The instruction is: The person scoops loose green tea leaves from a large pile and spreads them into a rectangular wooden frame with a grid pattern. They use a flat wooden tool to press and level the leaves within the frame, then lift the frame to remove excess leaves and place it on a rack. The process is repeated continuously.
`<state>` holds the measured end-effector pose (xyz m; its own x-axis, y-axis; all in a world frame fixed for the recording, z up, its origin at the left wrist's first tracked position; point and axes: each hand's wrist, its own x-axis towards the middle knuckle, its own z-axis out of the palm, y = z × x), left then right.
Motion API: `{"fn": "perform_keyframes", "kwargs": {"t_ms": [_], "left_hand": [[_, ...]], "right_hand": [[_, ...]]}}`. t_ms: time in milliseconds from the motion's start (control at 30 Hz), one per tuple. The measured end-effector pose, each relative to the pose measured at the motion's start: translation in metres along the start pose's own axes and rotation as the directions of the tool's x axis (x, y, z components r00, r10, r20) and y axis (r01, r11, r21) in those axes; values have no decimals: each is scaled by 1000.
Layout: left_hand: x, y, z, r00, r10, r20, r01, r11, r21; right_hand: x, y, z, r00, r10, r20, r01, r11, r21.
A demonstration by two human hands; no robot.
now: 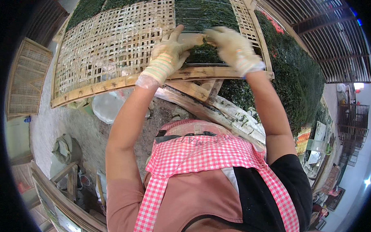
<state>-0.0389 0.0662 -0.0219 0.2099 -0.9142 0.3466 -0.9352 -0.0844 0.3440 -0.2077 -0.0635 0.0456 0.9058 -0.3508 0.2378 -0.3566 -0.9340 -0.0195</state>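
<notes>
My left hand (pixel 171 52), in a pale knitted glove, reaches over a woven bamboo tray (pixel 109 48), fingers spread. Its fingers point up and to the right, over a bed of dark green shredded plant matter (pixel 205 18). My right hand (pixel 232 47), gloved alike, is motion-blurred above the right part of that bed. Whether it grips anything cannot be told. A blurred pale shape lies between the hands, and I cannot tell fingers from an object there. Thin metal wires (pixel 200 8) cross the green layer, with a straight edge along its left side.
A large heap of the same green matter (pixel 294 75) rises to the right of the tray. Slatted racks (pixel 329 34) stand at upper right. A round pale translucent object (pixel 108 106) lies below the tray. A sack (pixel 67 147) and wooden frames (pixel 62 200) are at left.
</notes>
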Motion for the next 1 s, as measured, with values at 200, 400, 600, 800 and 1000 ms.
{"fn": "perform_keyframes", "kwargs": {"t_ms": [200,400,600,800,1000], "left_hand": [[9,-4,11,952,-218,214,189,971,147],[-11,-2,-13,984,-125,128,137,986,-93],[-4,18,-2,984,-20,177,13,999,42],[4,17,13,972,-206,116,206,979,7],[2,4,25,947,-308,86,313,948,-56]], "right_hand": [[-24,8,4,866,170,469,-143,985,-94],[-90,50,-40,833,457,311,-474,880,-24],[-109,53,3,734,596,326,-601,793,-98],[-107,50,10,857,502,118,-507,861,21],[-46,20,-33,918,392,62,-394,918,36]]}}
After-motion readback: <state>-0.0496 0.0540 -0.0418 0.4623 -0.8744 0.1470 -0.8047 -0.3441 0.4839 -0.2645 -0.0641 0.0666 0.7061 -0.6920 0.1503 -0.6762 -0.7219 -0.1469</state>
